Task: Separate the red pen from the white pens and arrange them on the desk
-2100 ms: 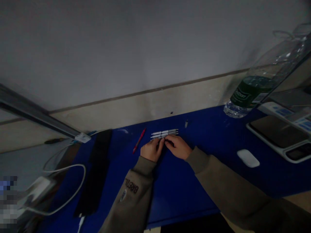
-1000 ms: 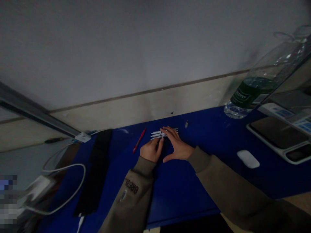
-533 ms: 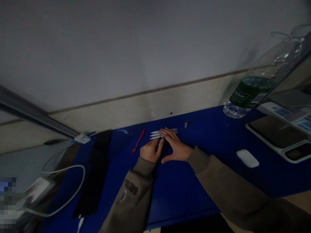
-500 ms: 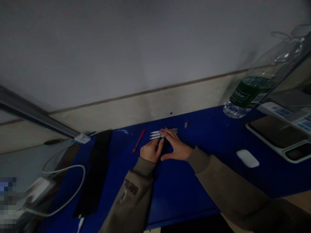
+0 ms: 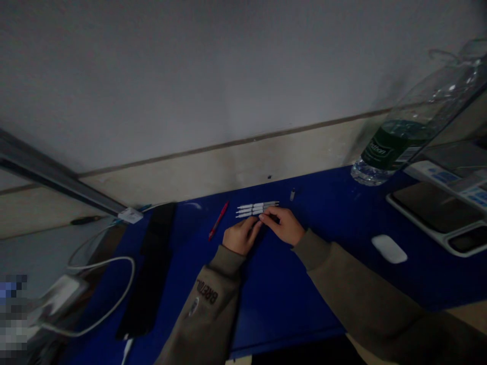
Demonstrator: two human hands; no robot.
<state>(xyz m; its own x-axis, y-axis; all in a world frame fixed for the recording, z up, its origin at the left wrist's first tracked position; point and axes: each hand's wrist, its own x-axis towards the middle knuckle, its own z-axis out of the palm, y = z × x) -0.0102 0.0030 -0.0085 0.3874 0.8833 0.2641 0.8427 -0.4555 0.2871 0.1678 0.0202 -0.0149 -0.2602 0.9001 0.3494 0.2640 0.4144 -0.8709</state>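
Observation:
Several white pens lie side by side on the blue tabletop, just beyond my hands. My left hand is closed, its thumb and index finger pinched together at the near side of the pen row. From the right, my right hand brings its closed fingertips against those of the left and partly covers the pens' right ends. Whatever is between the fingertips is hidden. A red pen lies slanted to the left of the row. Behind my right hand is a small grey-and-white cylinder.
A white mouse and a white-framed device lie at the right. A large plastic bottle stands near the wall. At the left are a long black strip and a white cable.
My right hand has drawn its spread fingers back from over the pens and closed them at my left fingertips. More of the white pens shows now. The left hand is nearly still.

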